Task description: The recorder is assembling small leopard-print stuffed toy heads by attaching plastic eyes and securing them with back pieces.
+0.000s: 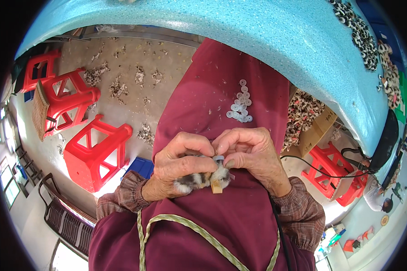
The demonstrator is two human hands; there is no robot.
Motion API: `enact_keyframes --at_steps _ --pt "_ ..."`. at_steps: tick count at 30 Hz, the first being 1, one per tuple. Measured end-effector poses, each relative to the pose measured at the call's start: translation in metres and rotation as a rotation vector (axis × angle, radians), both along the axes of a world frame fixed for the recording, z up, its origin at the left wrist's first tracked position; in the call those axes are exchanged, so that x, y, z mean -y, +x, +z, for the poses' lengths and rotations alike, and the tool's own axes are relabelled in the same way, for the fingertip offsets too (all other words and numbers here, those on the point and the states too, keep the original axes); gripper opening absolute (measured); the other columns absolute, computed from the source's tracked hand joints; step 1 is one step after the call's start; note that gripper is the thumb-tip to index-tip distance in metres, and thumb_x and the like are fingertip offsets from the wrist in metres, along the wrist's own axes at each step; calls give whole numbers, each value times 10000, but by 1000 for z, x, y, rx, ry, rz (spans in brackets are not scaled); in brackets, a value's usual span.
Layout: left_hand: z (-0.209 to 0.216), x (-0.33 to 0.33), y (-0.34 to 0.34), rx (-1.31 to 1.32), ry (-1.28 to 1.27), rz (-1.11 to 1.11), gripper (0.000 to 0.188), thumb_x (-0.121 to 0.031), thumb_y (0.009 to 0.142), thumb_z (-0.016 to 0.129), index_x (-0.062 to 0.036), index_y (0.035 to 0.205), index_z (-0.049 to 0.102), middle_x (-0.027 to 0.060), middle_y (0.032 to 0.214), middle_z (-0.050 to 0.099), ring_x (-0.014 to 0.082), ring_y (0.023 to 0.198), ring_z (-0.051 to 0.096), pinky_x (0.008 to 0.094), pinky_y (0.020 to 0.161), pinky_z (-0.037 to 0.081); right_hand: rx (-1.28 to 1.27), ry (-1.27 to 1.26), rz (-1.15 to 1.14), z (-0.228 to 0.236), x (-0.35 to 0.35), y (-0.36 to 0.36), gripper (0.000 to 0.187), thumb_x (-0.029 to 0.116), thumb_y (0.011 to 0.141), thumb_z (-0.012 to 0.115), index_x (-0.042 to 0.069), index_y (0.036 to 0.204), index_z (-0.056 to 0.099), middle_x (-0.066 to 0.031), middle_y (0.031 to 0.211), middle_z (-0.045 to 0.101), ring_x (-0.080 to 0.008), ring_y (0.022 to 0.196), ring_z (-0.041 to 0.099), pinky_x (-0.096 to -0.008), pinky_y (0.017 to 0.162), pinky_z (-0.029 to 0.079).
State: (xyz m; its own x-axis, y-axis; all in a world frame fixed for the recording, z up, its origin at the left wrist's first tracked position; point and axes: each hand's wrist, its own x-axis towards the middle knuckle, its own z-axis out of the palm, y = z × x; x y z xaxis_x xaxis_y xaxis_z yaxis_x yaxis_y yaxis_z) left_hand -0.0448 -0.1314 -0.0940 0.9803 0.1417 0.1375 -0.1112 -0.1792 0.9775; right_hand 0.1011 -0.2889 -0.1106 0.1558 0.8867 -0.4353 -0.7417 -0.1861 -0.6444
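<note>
A small fluffy plush piece (219, 175), patched white, black and tan with a yellow tab, lies over my lap. My left hand (178, 158) is closed around it, fingers curled over its top. My right hand (253, 156) reaches in from the other side, thumb and fingers bent together at a small pale plastic disc (218, 158) on the plush. Whether the right fingertips pinch the disc or only press on it is hard to see. Several translucent plastic washers (240, 106) rest on my dark red apron (208, 95), beyond my hands.
A light blue tabletop (257, 31) curves across the far side, with a pile of dark and white pieces (359, 36). To the right stands a cardboard box (314, 133) of small pieces. Red stools (97, 153) stand left; scraps (118, 88) dot the floor. Another person (374, 194) is far right.
</note>
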Motion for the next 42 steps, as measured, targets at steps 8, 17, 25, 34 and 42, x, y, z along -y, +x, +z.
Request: enact_keyframes --at_steps 8,17,25,34,42 --pt "-5 1 -2 -6 20 39 373 79 661 699 -30 1015 649 97 1061 500 186 954 550 293 777 487 60 -90 -28 4 1 -5 153 15 836 649 -32 981 659 -55 884 660 -75 794 617 -194 688 507" --pt "-9 10 1 23 71 192 444 90 611 723 -34 1031 647 100 977 550 174 827 575 278 720 487 93 -90 -142 1 2 -16 131 32 833 660 -21 952 653 -44 842 659 -57 674 579 -176 583 466" --pt "-5 17 9 -108 79 199 415 37 650 732 -26 1053 652 106 988 595 157 802 608 263 676 502 -50 -153 -139 -4 4 -15 92 33 830 666 -10 887 608 -42 811 634 -55 680 575 -184 599 471" --pt "3 12 8 -131 102 202 367 24 673 719 -42 1029 662 99 919 642 151 713 613 265 640 504 56 -120 -102 5 8 -15 141 -37 808 662 2 919 585 -31 858 633 -70 802 607 -204 680 503" --pt "-2 15 6 -176 160 252 308 -49 734 710 -40 1036 647 96 864 640 164 714 627 264 637 500 378 -68 -243 5 -1 -20 169 -125 767 605 4 849 531 -24 811 595 -64 734 572 -206 664 485"
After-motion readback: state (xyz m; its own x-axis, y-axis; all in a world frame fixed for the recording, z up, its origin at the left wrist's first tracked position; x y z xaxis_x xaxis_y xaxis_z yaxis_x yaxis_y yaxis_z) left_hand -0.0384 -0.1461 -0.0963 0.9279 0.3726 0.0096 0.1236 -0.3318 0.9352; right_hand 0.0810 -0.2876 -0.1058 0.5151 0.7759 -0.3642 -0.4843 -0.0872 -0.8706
